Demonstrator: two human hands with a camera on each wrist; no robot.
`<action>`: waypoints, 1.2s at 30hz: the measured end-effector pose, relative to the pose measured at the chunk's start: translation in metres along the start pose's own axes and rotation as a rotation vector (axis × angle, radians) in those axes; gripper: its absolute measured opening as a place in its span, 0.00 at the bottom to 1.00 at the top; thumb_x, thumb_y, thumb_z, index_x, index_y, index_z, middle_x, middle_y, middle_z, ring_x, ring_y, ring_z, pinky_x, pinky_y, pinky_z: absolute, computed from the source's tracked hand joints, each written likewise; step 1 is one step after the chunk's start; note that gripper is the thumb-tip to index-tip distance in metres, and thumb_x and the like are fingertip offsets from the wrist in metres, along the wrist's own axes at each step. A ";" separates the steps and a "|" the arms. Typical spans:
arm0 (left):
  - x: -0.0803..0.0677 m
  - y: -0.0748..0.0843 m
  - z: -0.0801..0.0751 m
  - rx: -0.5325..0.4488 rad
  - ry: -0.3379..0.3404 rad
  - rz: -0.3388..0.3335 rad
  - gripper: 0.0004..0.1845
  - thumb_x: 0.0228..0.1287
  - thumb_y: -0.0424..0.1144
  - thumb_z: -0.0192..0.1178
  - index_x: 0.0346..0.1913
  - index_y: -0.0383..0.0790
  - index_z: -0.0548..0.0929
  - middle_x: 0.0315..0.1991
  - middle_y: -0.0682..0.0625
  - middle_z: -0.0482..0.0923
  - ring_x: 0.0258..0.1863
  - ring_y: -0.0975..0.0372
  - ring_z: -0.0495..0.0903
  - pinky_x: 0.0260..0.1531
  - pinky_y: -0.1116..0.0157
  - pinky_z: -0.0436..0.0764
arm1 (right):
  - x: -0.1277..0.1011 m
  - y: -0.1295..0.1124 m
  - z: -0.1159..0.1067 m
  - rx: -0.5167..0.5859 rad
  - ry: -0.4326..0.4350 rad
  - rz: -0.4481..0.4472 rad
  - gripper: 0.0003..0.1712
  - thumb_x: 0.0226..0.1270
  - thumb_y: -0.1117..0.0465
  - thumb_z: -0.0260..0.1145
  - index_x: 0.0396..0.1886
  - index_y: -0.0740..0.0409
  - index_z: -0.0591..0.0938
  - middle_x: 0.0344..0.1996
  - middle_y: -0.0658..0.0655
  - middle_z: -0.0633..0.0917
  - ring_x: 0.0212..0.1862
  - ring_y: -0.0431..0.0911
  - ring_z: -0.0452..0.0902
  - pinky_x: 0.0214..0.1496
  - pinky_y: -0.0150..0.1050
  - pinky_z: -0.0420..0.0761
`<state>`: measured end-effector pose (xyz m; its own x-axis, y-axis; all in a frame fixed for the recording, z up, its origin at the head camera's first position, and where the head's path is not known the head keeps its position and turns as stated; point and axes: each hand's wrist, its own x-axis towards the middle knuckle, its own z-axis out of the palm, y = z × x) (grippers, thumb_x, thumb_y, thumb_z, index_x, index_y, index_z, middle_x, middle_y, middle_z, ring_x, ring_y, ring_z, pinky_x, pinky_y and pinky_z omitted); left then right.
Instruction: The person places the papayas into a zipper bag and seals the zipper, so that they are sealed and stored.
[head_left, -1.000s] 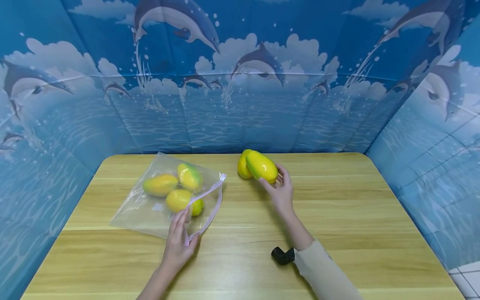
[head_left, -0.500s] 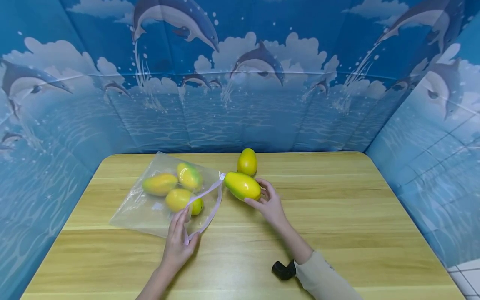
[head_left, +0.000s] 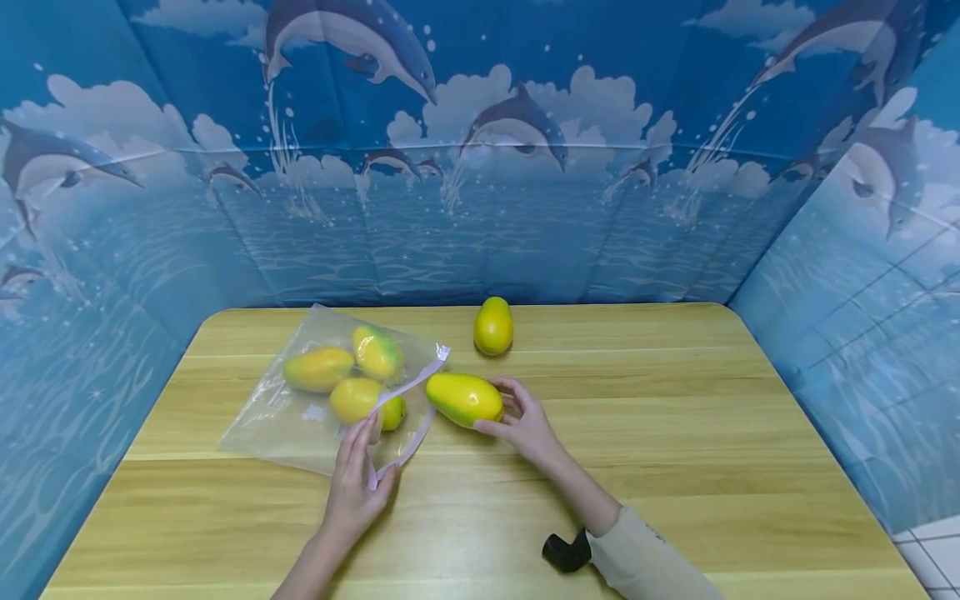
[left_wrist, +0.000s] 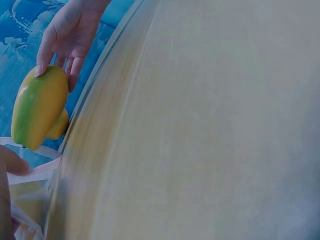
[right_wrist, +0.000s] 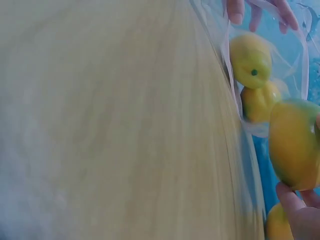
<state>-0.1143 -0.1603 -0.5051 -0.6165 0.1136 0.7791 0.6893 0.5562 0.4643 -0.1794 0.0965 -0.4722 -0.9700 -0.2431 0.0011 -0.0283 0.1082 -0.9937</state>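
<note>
My right hand (head_left: pixel 521 421) grips a yellow-green mango (head_left: pixel 464 399) just above the table, right at the mouth of a clear zip bag (head_left: pixel 296 417). The same mango (left_wrist: pixel 39 106) shows in the left wrist view and, as the held mango (right_wrist: pixel 295 144), in the right wrist view. My left hand (head_left: pixel 358 475) pinches the bag's pink-edged opening (head_left: pixel 408 387) and holds it up. Three mangoes (head_left: pixel 352 379) lie inside the bag. Another mango (head_left: pixel 492 326) lies alone on the table behind the held one.
The wooden table (head_left: pixel 675 433) is walled on three sides by a blue dolphin-print backdrop (head_left: pixel 480 167). A black wrist-camera mount (head_left: pixel 564 552) sits at my right sleeve (head_left: pixel 645 567).
My right hand has carried the mango from beside the lone mango at the back, left and towards me, down to the bag's mouth. The left hand has kept its hold on the opening.
</note>
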 end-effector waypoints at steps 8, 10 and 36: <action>0.000 0.000 0.000 0.004 0.000 0.000 0.46 0.26 0.16 0.64 0.60 0.22 0.63 0.54 0.32 0.65 0.41 0.54 0.68 0.59 0.77 0.63 | -0.006 -0.018 0.008 -0.039 -0.119 0.015 0.37 0.48 0.65 0.72 0.60 0.62 0.67 0.60 0.61 0.68 0.59 0.57 0.66 0.59 0.49 0.72; 0.001 0.000 0.000 0.003 0.000 0.001 0.46 0.26 0.16 0.64 0.60 0.22 0.63 0.55 0.33 0.65 0.41 0.54 0.68 0.59 0.77 0.63 | -0.007 -0.019 0.011 -0.045 -0.135 0.014 0.37 0.49 0.65 0.71 0.60 0.62 0.67 0.60 0.61 0.68 0.59 0.57 0.66 0.59 0.50 0.72; 0.004 0.001 0.001 -0.028 -0.006 0.026 0.49 0.19 0.11 0.65 0.59 0.21 0.64 0.55 0.32 0.65 0.42 0.53 0.67 0.58 0.76 0.63 | 0.009 -0.029 0.037 -0.073 -0.178 -0.020 0.36 0.51 0.68 0.69 0.60 0.67 0.67 0.60 0.64 0.69 0.58 0.59 0.67 0.57 0.50 0.73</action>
<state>-0.1165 -0.1588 -0.5018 -0.6004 0.1330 0.7886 0.7155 0.5298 0.4554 -0.1787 0.0551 -0.4471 -0.9114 -0.4116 -0.0057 -0.0703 0.1695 -0.9830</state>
